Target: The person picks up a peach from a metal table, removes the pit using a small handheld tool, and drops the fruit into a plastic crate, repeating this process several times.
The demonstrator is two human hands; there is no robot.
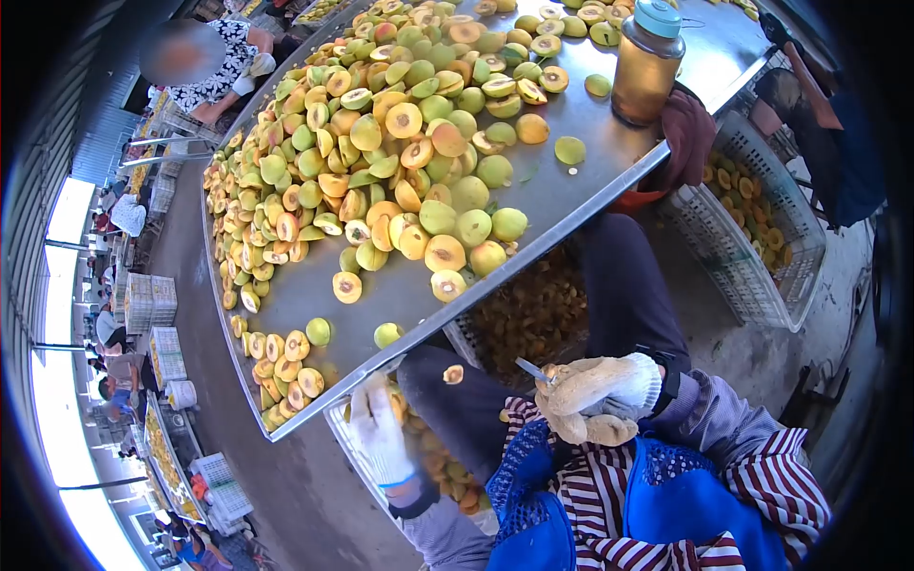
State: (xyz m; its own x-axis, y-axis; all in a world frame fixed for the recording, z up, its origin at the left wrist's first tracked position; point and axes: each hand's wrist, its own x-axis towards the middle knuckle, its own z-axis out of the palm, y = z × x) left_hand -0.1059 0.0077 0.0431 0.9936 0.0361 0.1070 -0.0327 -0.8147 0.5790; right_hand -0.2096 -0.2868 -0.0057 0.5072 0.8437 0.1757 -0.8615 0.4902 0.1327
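My right hand [595,398], in a stained white work glove, is closed around a small knife [531,369], its short blade pointing left. White cloth also covers my left hand [379,433], slightly blurred at the table's near edge, with fingers stretched out and nothing visible in them. Beneath it is a white crate [335,419] holding peach pieces. A small cut peach piece [453,374] shows in front of my dark trouser leg, between the hands. Beyond them, a large heap of halved and whole peaches [367,133] covers much of the metal table [314,276].
A lidded bottle of amber liquid [647,71] stands near the table edge, beside a dark red cloth [687,133]. Right of my legs sits a crate [804,271] of peaches. Pits and scraps [528,319] lie under the table. Other people work at left and upper right.
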